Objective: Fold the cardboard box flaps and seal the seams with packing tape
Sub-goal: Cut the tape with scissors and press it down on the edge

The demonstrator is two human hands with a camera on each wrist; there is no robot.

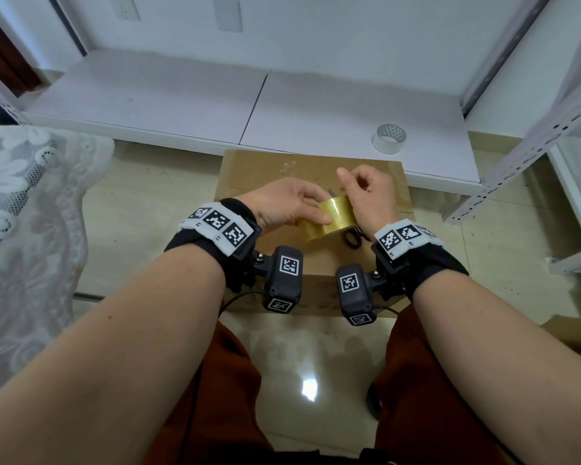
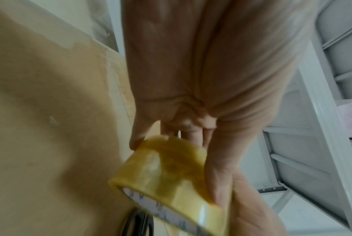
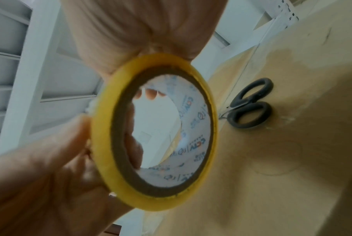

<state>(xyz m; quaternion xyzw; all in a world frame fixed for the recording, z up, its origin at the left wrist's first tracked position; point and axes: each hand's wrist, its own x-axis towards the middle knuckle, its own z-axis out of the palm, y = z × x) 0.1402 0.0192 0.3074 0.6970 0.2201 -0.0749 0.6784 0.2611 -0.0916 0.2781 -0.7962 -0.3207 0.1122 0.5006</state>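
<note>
While box flaps lie flat, we judge sealing step just starting; cardboard box (image 1: 269, 169) at frame centre on floor, top closed. Left hand (image 1: 282, 203) grips yellow tape roll (image 1: 329, 218) just above box top; right hand (image 1: 366, 193) fingers curled at roll's upper edge, probably picking for tape end, though pinch unclear. Scissors (image 3: 249, 103) on box below roll. Next: free end, pull strip, press along seam.

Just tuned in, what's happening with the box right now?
The left hand holds a yellow tape roll above the closed cardboard box, while the right hand picks at the roll's upper edge. Black scissors lie on the box top. A second, clear tape roll sits on the white platform behind.
</note>
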